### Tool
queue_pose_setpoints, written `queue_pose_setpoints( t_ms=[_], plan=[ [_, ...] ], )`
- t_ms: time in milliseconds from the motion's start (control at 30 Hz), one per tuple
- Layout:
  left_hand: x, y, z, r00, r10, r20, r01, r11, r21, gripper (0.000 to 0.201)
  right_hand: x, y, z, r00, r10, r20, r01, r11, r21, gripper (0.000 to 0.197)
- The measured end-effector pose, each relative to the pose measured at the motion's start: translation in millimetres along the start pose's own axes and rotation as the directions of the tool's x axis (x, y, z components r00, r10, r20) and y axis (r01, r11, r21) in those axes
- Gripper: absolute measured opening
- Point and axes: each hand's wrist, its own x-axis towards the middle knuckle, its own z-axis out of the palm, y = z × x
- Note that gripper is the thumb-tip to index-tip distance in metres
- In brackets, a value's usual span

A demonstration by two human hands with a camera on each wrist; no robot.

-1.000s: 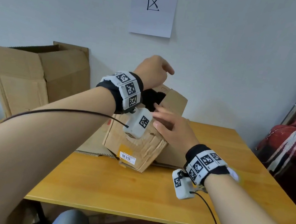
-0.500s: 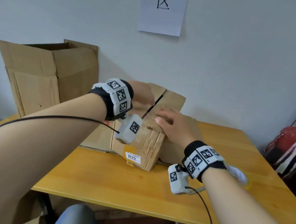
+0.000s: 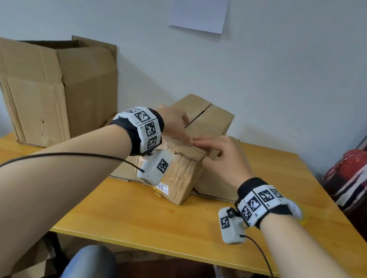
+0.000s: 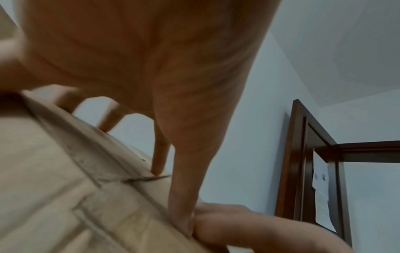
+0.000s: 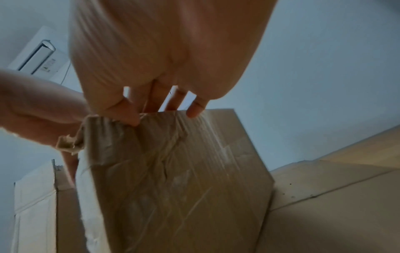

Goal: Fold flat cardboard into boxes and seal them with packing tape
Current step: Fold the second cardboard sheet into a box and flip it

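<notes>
A small, worn cardboard box (image 3: 180, 174) stands on the wooden table (image 3: 164, 226), its top flaps folded down and meeting at a dark seam. My left hand (image 3: 176, 126) lies on the left top flap with straight fingers (image 4: 159, 164) pressing down. My right hand (image 3: 216, 149) rests on the near top corner, fingers flat on the flap, fingertips meeting the left hand's. In the right wrist view the thumb (image 5: 129, 118) touches the crinkled, taped side of the box (image 5: 173, 171). No tape roll is visible.
A large open cardboard box (image 3: 41, 94) stands at the table's back left. Flat cardboard (image 3: 216, 186) lies under and behind the small box. A red bag (image 3: 363, 170) sits off the right edge. A paper sign (image 3: 199, 0) hangs on the wall.
My left hand came down from above the box onto its top. The flaps went from standing open to folded shut, and the tilted box settled upright. My right hand slid to the near corner.
</notes>
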Motion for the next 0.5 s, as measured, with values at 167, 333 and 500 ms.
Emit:
queue_pose_setpoints(
  t_ms=[167, 333, 500],
  plan=[
    [-1, -2, -10, 0.987, 0.154, -0.039, -0.155, 0.987, -0.032, 0.044, -9, 2, 0, 0.995, -0.101, 0.000, 0.101, 0.994, 0.043, 0.030],
    [0, -8, -7, 0.966, 0.253, -0.055, -0.259, 0.949, -0.180, 0.035, -4, -1, 13, 0.977, -0.197, -0.088, 0.197, 0.980, -0.004, 0.022],
    [4, -9, 7, 0.956, 0.294, -0.023, -0.292, 0.936, -0.196, 0.037, 3, -11, 20, 0.987, -0.145, -0.075, 0.149, 0.987, 0.053, 0.033]
  ],
)
